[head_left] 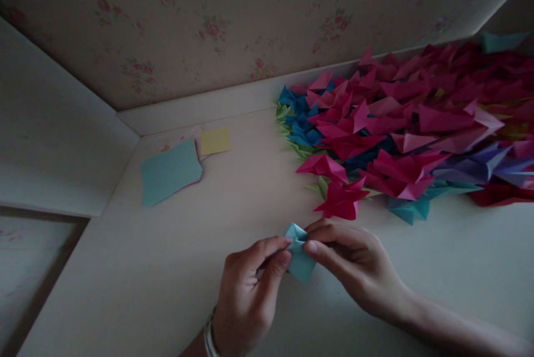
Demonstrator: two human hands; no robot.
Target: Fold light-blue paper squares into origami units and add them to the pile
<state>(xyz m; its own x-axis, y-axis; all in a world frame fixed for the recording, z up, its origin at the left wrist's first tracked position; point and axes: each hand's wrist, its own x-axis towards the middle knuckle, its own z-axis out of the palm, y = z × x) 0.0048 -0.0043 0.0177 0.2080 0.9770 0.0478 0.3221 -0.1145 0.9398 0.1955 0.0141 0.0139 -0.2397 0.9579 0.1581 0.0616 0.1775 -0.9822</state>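
A small piece of folded light-blue origami paper [302,266] is held between my two hands above the white tabletop [167,273]. My left hand [255,279] pinches its left edge with thumb and index finger. On the other side, the thumb and fingers of my right hand [354,262] close on the upper right edge. The top of the paper shows a folded flap with a small opening. Its lower end hangs down as a point between the hands. A pale band circles my left wrist.
A large pile of folded paper pieces [400,118], mostly pink with blue, green, purple and teal, spreads along the back right. A stack of light-blue paper squares [171,173] and a yellow paper square [215,141] lie at the left rear. Behind stands a floral-papered wall [233,23].
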